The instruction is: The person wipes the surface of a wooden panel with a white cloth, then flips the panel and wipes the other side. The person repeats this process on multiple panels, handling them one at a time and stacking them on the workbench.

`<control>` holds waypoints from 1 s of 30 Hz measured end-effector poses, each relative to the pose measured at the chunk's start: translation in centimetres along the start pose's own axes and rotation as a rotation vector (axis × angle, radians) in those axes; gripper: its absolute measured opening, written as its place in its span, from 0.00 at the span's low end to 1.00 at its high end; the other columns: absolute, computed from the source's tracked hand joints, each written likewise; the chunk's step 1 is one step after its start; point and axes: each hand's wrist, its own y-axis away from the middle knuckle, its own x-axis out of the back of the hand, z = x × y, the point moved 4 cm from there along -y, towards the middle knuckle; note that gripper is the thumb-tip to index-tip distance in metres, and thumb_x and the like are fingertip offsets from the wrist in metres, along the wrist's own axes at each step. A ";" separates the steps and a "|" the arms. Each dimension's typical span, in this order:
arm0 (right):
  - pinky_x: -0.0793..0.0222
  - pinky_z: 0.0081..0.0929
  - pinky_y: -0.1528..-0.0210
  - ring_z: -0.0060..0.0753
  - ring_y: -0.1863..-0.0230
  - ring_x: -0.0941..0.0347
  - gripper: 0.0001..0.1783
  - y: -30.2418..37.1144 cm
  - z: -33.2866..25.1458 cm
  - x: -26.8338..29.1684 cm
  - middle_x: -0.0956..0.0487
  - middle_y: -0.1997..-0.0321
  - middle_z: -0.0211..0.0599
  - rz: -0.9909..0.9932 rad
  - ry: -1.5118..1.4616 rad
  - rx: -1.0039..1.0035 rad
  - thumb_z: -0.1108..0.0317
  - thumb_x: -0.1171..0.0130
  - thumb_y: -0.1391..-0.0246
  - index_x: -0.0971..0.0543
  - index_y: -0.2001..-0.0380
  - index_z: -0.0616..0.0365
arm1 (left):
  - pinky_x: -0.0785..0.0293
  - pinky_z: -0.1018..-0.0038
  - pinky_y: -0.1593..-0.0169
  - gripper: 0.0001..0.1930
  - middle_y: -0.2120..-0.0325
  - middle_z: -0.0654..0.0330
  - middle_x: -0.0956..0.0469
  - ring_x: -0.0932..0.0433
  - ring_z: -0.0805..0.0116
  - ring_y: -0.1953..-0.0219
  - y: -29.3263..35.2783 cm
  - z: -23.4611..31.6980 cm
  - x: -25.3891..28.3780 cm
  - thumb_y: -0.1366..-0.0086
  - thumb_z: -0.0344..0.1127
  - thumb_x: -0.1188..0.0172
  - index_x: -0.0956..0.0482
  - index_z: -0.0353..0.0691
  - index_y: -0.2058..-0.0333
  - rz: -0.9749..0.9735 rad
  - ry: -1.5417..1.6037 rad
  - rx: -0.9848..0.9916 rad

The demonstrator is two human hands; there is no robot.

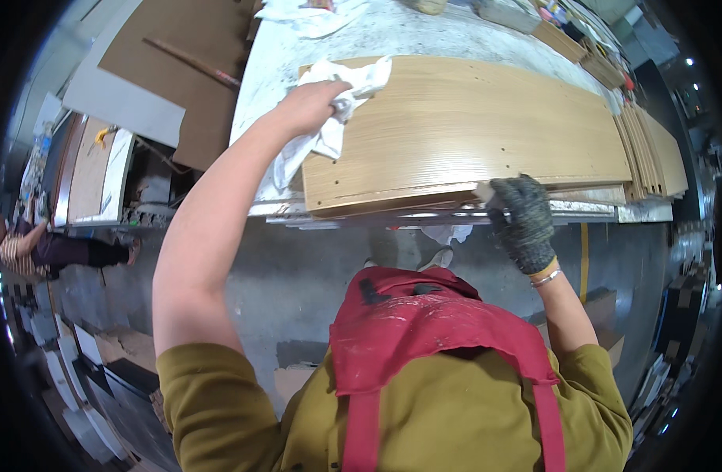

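Observation:
A long light-wood panel with several small dark holes lies on the workbench before me. My left hand, bare, is closed on a white cloth at the panel's left end. Part of the cloth hangs over that end. My right hand wears a dark grey knitted glove and is at the panel's front edge, right of the middle. Its fingers are curled round a small pale piece. Most of that piece is hidden by the glove, so its kind does not show.
Several similar wood panels stand at the bench's right end. Boxes with small items sit at the back right. Another white cloth lies at the far left of the bench. Brown boards lean on the left. A person is farther left.

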 end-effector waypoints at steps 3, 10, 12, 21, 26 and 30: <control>0.35 0.47 0.44 0.50 0.52 0.28 0.27 2.2 2.2 0.8 0.23 0.56 0.42 0.107 0.022 -0.119 0.73 0.33 0.58 0.24 0.51 0.51 | 0.32 0.61 0.42 0.27 0.48 0.49 0.26 0.29 0.50 0.45 -0.6 0.8 0.5 0.42 0.27 0.47 0.32 0.43 0.41 -0.071 -0.038 0.004; 0.35 0.48 0.45 0.44 0.57 0.27 0.19 -1.3 -5.0 -1.3 0.24 0.62 0.38 0.193 -0.219 0.058 0.67 0.39 0.55 0.25 0.56 0.53 | 0.35 0.63 0.41 0.26 0.46 0.49 0.29 0.31 0.50 0.43 -0.3 1.7 1.7 0.43 0.26 0.48 0.33 0.38 0.42 -0.129 -0.058 0.046; 0.36 0.46 0.41 0.41 0.56 0.28 0.19 -1.1 -4.3 -1.8 0.24 0.60 0.34 0.087 -0.225 0.040 0.67 0.37 0.53 0.25 0.55 0.49 | 0.33 0.62 0.43 0.25 0.46 0.51 0.29 0.29 0.51 0.45 -0.1 2.0 1.7 0.40 0.26 0.50 0.33 0.41 0.42 -0.135 -0.098 0.064; 0.31 0.43 0.53 0.43 0.57 0.25 0.18 6.5 11.9 2.6 0.21 0.58 0.39 0.230 0.058 -0.235 0.71 0.37 0.54 0.23 0.56 0.51 | 0.32 0.63 0.43 0.24 0.47 0.51 0.28 0.29 0.50 0.46 -0.8 3.1 2.4 0.41 0.24 0.49 0.30 0.39 0.44 -0.184 -0.109 0.077; 0.33 0.41 0.48 0.43 0.55 0.26 0.22 5.5 11.4 2.8 0.23 0.59 0.38 0.294 0.053 -0.114 0.69 0.38 0.56 0.25 0.54 0.50 | 0.35 0.64 0.40 0.27 0.45 0.50 0.29 0.31 0.50 0.42 -3.3 11.8 4.0 0.48 0.17 0.49 0.30 0.34 0.46 -0.062 -0.023 -0.070; 0.34 0.42 0.48 0.39 0.58 0.27 0.16 2.6 8.6 2.0 0.24 0.63 0.35 0.128 -0.076 -0.024 0.66 0.41 0.52 0.25 0.57 0.51 | 0.38 0.61 0.36 0.26 0.43 0.49 0.31 0.34 0.50 0.39 -6.5 17.6 1.8 0.46 0.19 0.49 0.30 0.35 0.46 0.021 -0.069 -0.234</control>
